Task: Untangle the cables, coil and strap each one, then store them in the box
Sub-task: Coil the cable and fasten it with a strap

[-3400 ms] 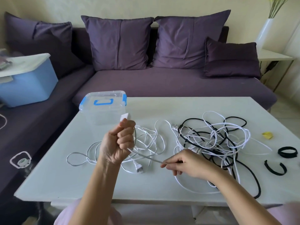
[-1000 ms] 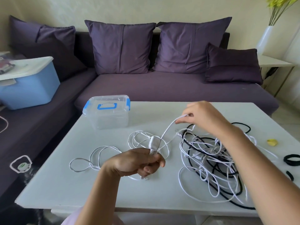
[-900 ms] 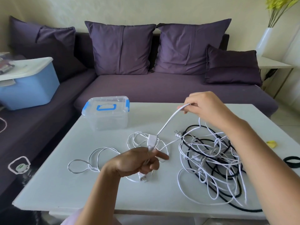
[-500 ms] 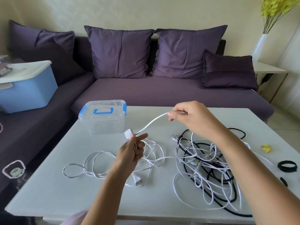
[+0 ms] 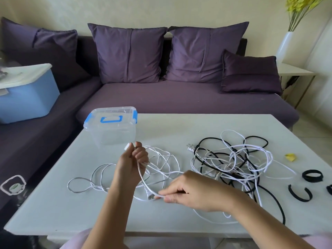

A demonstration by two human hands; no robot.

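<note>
On the desk [image 5: 179,126], the big black-and-white tangle [image 5: 233,162] sits right, with the lidded box [image 5: 111,126] back left. The white cable [image 5: 142,175] sprawls between them. The left hand [image 5: 132,162] is fisted round its end and the right hand [image 5: 194,191] pinches it lower down. Yank it too fast and those loose loops will probably knot or snag the pile.

Pale cream wall [image 5: 125,9] across the back, soft daylight on it. A deep purple sofa [image 5: 179,101] fills the room, two big cushions [image 5: 129,53] upright against its back, a smaller one [image 5: 249,72] at the right end. A blue bin [image 5: 27,97] with a white lid sits on the left seat. On the right, a white vase [image 5: 285,45] of yellow flowers [image 5: 301,6] stands on a side table [image 5: 294,71]. The white desk [image 5: 179,126] is up front, with light floor [image 5: 312,130] beyond it.
</note>
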